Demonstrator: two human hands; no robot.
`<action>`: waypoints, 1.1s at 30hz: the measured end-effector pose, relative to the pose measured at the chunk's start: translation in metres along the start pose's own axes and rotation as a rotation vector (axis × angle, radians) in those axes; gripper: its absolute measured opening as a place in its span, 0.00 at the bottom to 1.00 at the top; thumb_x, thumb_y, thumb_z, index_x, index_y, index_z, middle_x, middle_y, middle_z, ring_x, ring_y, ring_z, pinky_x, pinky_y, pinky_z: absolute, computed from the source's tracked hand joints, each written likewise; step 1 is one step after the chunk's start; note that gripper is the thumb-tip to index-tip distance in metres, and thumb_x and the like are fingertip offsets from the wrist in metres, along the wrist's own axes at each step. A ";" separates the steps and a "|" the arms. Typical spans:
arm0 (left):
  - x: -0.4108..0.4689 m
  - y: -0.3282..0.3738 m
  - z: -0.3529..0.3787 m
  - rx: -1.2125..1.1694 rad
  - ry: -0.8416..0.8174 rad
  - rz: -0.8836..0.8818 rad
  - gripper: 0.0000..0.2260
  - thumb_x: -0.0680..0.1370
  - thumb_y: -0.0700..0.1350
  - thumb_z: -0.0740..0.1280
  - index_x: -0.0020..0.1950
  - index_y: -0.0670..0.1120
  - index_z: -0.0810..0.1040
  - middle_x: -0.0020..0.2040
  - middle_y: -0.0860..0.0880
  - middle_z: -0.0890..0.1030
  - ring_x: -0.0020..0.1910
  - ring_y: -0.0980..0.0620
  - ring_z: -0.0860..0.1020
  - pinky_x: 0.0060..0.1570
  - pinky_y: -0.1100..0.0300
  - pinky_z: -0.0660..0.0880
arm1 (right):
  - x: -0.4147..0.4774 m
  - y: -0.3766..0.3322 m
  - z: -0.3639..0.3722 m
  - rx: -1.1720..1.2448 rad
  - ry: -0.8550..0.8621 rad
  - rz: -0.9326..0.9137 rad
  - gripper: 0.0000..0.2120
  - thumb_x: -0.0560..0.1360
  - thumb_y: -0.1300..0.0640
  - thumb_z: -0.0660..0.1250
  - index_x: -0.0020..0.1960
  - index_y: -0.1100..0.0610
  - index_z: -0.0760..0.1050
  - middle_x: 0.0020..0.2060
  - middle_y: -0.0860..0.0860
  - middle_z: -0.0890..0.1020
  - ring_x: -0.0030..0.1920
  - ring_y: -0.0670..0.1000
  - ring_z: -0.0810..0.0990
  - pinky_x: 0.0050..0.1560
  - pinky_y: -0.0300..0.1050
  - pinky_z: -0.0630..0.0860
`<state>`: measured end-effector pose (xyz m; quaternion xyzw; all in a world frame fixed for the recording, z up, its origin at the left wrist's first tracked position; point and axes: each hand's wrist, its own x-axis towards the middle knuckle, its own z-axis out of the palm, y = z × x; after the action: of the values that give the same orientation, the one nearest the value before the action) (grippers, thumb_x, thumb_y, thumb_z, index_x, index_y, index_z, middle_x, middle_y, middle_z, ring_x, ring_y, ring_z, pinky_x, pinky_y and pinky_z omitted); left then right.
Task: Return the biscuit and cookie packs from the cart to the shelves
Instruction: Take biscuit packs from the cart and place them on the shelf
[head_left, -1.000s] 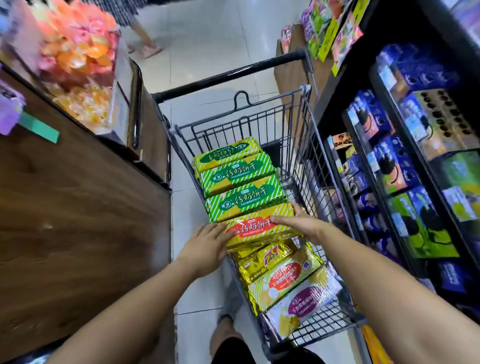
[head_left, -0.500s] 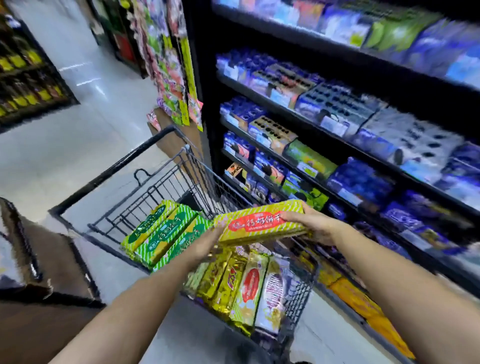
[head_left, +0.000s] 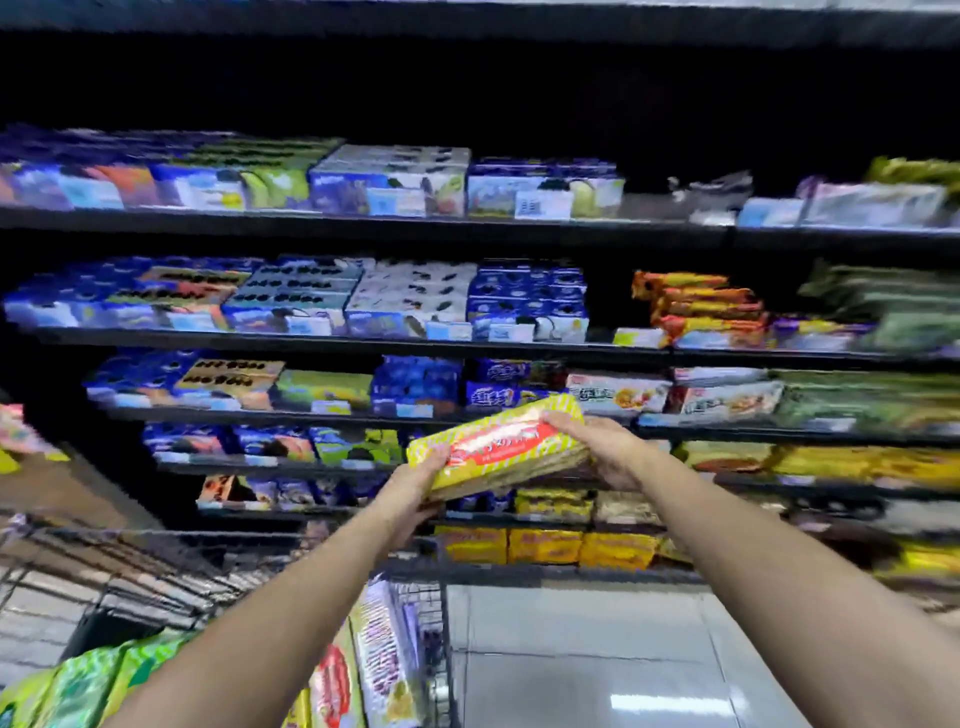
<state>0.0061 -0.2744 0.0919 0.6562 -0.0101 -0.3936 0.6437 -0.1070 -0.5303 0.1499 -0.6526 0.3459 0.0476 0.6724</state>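
Pack (head_left: 498, 447), yellow-striped, red label, blurred print

Pack (head_left: 498, 447) between both hands before shelves (head_left: 363, 343), cart (head_left: 156, 571) lower left

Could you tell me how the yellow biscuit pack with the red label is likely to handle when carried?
Probably fairly stiff: the yellow biscuit pack spans left hand to right hand without sagging. Its glossy wrap may be slippery. The biscuits inside likely crack if squeezed.
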 end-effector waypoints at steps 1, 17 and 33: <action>0.003 0.004 0.023 0.030 -0.025 0.000 0.28 0.68 0.67 0.71 0.58 0.48 0.81 0.50 0.49 0.87 0.48 0.52 0.84 0.46 0.54 0.76 | -0.007 0.003 -0.023 0.018 0.034 0.004 0.47 0.55 0.31 0.78 0.66 0.57 0.78 0.56 0.52 0.86 0.59 0.54 0.82 0.60 0.53 0.77; 0.004 0.009 0.457 0.225 -0.284 -0.010 0.16 0.75 0.57 0.70 0.57 0.49 0.80 0.48 0.49 0.87 0.42 0.54 0.85 0.37 0.61 0.79 | -0.156 0.097 -0.420 0.120 0.421 0.017 0.61 0.47 0.19 0.72 0.70 0.54 0.74 0.70 0.52 0.76 0.70 0.58 0.73 0.71 0.62 0.68; 0.010 0.011 0.729 0.430 -0.460 0.023 0.18 0.76 0.53 0.74 0.61 0.46 0.78 0.50 0.50 0.84 0.50 0.50 0.82 0.55 0.52 0.73 | -0.236 0.159 -0.649 0.246 0.623 0.038 0.22 0.71 0.52 0.76 0.63 0.56 0.76 0.62 0.54 0.80 0.62 0.54 0.76 0.54 0.49 0.72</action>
<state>-0.3672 -0.8919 0.1975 0.6710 -0.2457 -0.5133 0.4753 -0.6289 -1.0073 0.1991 -0.5430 0.5501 -0.1837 0.6072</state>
